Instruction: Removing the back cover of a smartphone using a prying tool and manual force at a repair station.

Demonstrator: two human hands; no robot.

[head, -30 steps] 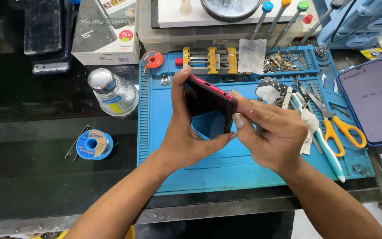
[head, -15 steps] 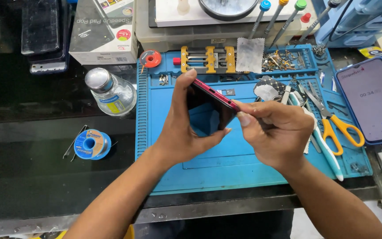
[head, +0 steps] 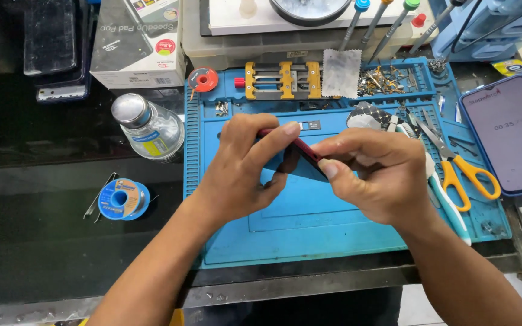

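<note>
A blue rubber work mat with moulded compartments (head: 309, 229) covers the middle of the dark desk (head: 43, 241), and both hands meet above it at about the centre of the view. At 12 o'clock from the hands sits a yellow and grey metal clamp fixture (head: 283, 79), with a small red round reel (head: 203, 79) to its left and a grey textured cloth square (head: 341, 72) to its right. At 10 o'clock stands a clear glass bottle with a silver cap (head: 148, 127), behind it a white and black cardboard box (head: 138, 41). At 8 o'clock lies a blue spool of solder wire (head: 121, 198). At 3 o'clock lie yellow-handled scissors (head: 459, 170), and further right a blue-edged smartphone with a lit screen (head: 512, 134). Nothing lies between the hands and the camera. The left hand (head: 237, 175) comes in from 7 o'clock, its forearm angled up, fingers curled over the upper edge of a thin red-edged dark phone (head: 300, 148) and thumb beneath. The right hand (head: 376, 175) enters from 5 o'clock, its thumb and forefinger pinched on the lower right end of the phone. Both grips are closed on it. The phone is seen nearly edge-on, held clear of the mat, its long axis running from 10 o'clock down to 4 o'clock.
</note>
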